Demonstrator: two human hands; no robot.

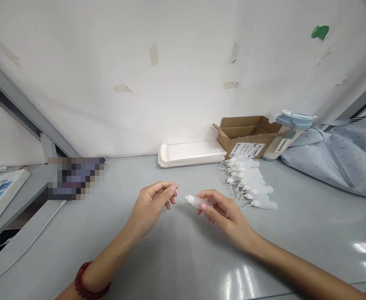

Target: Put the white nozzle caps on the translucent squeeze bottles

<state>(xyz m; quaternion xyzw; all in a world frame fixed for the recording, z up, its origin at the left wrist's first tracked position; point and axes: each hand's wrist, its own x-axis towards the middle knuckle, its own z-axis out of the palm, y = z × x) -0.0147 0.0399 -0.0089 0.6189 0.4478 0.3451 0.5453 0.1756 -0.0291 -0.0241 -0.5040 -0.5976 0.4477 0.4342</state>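
My right hand [222,210] grips a small translucent plastic bottle [198,202] with a white cap and a thin metal needle tip that points left. My left hand [153,202] is just to the left of that tip, thumb and forefinger pinched together near the needle; whatever they hold is too small to make out. Both hands hover over the grey table [176,258]. A pile of several similar bottles [248,181] lies just to the right of my right hand.
A stack of white trays [191,153] and an open cardboard box [248,133] stand against the white wall. A blue-lidded cup [287,133] leans beside a blue-grey cloth bag [339,156]. A white cable [29,246] runs along the left.
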